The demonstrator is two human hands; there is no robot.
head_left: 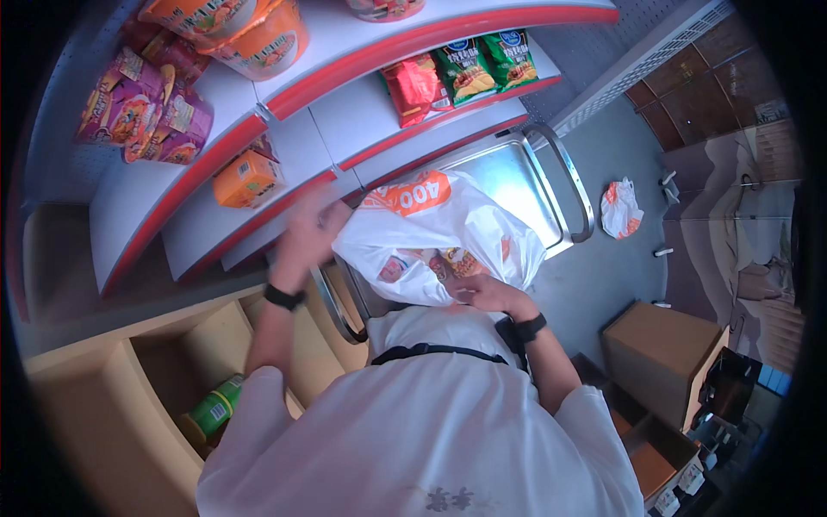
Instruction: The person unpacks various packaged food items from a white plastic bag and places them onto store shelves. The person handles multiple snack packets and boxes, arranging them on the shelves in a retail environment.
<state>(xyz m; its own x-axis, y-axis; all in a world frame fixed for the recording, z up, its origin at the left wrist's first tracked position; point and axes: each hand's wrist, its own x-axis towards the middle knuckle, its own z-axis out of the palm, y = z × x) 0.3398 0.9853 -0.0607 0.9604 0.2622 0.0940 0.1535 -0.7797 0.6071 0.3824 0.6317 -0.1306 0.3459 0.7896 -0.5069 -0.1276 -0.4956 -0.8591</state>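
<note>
A white plastic bag (446,220) with orange print stands in front of me on a metal cart (517,187), its mouth gaping towards me. Packaged snacks (462,262) show inside the opening. My right hand (497,296) is on the bag's near rim, fingers bent over the plastic at the opening. My left hand (313,229) is blurred beside the bag's left edge, close to the shelf front; whether it touches the plastic is unclear. Just past it, an orange box (249,179) lies on a shelf.
Tiered white shelves (362,126) with red edges hold orange noodle tubs (258,48), purple noodle cups (174,126) and chip bags (466,71). A wooden bin unit (213,326) at left contains a green container (218,406). Another plastic bag (622,208) lies on the floor near a cardboard-coloured box (662,339).
</note>
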